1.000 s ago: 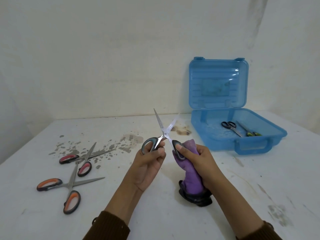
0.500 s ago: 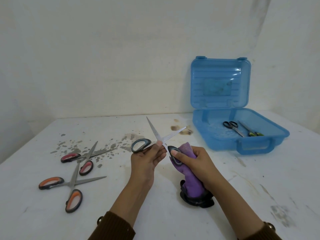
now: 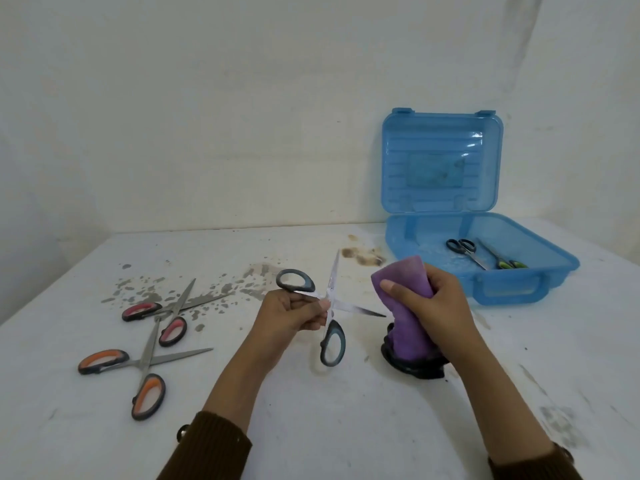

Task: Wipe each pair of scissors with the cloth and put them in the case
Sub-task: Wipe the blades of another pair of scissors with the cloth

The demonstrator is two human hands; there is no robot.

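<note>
My left hand (image 3: 290, 313) grips grey-handled scissors (image 3: 330, 344) near their pivot, above the table, blades spread wide apart. One blade points up and away, the other points right toward the purple cloth (image 3: 407, 306). My right hand (image 3: 434, 303) holds that cloth bunched, just right of the blade tip; its dark lower end rests on the table. The blue case (image 3: 512, 289) stands open at the right with two small scissors (image 3: 465, 251) inside. Pink-handled scissors (image 3: 156, 315) and orange-handled scissors (image 3: 138, 372) lie open on the table at the left.
Grey specks and brown stains mark the white table (image 3: 311, 427) between the loose scissors and the case. A pale wall runs behind the table. The case lid stands upright against the wall.
My right hand has let go of the scissor handle and now holds only the cloth. My left hand has turned the scissors, so one handle hangs down and the blades are spread wider.
</note>
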